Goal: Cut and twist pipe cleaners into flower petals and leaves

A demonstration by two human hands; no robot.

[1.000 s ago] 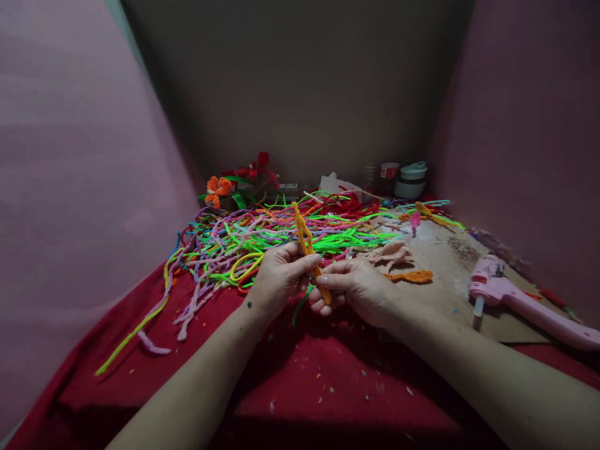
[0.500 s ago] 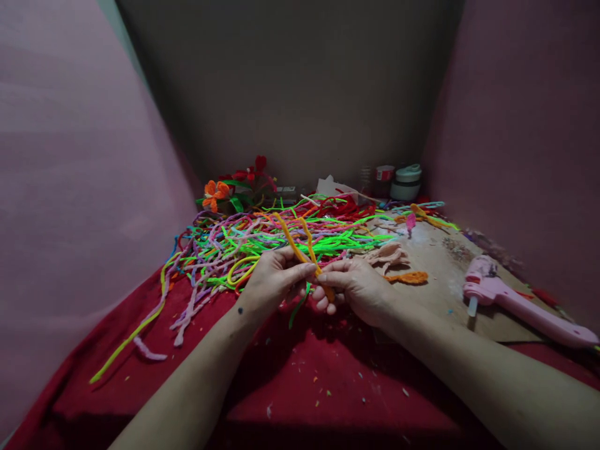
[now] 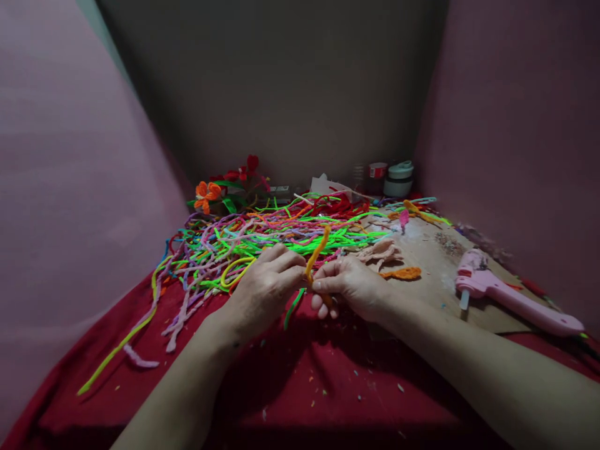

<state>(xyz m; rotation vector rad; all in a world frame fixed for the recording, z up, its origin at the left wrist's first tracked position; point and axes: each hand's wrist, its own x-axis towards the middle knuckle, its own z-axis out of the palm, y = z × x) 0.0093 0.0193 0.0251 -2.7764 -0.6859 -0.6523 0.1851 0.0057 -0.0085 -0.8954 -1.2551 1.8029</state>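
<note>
My left hand (image 3: 265, 287) and my right hand (image 3: 349, 286) meet over the red cloth (image 3: 300, 375), both pinching one orange pipe cleaner (image 3: 315, 256). Its free end curves up and to the right between my fingertips. My left hand's fingers are closed around its lower part, and my right thumb and forefinger pinch it just beside them. Right behind my hands lies a big tangle of pipe cleaners (image 3: 262, 240) in green, purple, pink, yellow and red.
A pink glue gun (image 3: 506, 301) lies on a brown board (image 3: 440, 275) at the right, near an orange twisted piece (image 3: 403, 273) and a peach one (image 3: 379, 251). Pipe-cleaner flowers (image 3: 225, 184) and small jars (image 3: 391, 178) stand at the back wall.
The orange pipe cleaner's upright end has been bent down and to the right, now shorter and curved. My left hand has rolled over it. The view has shifted slightly left.
</note>
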